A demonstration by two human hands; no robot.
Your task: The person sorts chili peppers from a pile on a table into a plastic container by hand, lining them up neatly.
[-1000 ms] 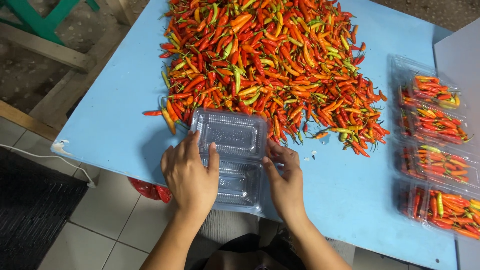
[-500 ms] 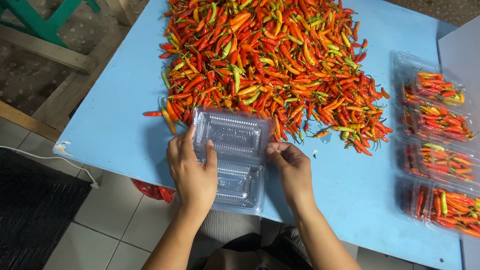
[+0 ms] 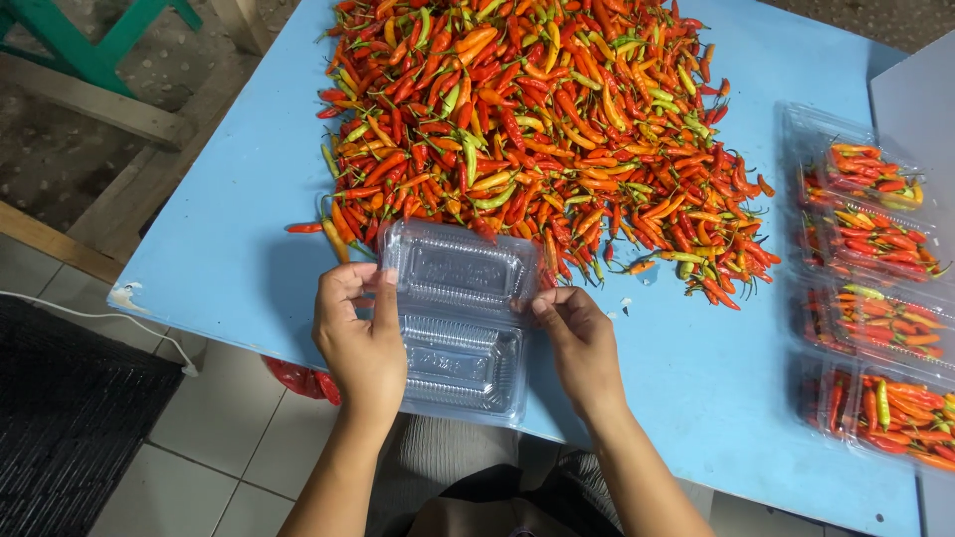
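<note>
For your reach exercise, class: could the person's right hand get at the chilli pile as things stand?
Probably yes. The right hand grips the open clear clamshell box at its edge, and the chilli pile lies just beyond on the blue table, with nothing between; it must let go first.

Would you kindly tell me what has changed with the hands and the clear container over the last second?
The left hand slid from lying flat on the clear hinged container to gripping its left edge. The right hand shifted slightly outward, pinching the right edge at the hinge. The container lies open on the blue table as before; the chili pile and filled packs are unchanged.
</note>
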